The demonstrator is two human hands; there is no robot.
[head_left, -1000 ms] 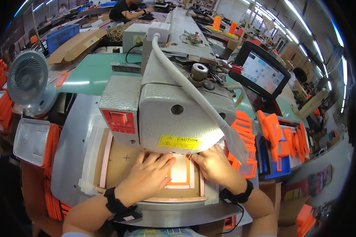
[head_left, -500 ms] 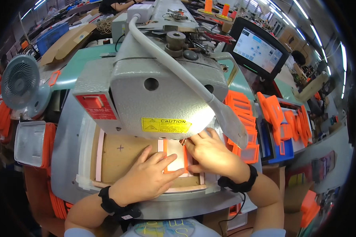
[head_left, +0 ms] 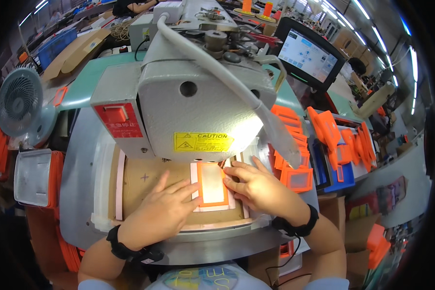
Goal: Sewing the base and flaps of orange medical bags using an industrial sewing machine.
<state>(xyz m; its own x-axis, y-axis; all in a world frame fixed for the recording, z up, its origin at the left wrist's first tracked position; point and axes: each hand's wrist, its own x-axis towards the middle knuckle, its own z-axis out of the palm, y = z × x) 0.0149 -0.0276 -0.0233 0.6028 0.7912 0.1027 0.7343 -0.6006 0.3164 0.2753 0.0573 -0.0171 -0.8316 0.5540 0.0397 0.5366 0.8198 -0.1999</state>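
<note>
- The left hand [head_left: 165, 205] is lying flat on the tan work plate [head_left: 145, 186], fingers spread, fingertips touching the left edge of the orange-framed panel [head_left: 211, 185].
- The right hand [head_left: 256, 186] is pressing the panel's right edge, fingers held close together and slightly bent.
- The panel is lying flat between both hands, just under the grey sewing machine head [head_left: 188, 106], which is hiding the panel's far end.
- A bent lamp arm [head_left: 270, 125] is hanging over the right hand.
- Stacks of orange pieces [head_left: 295, 145] are sitting to the right; a fan [head_left: 19, 101] is standing well to the left, a touchscreen [head_left: 307, 53] beyond.
</note>
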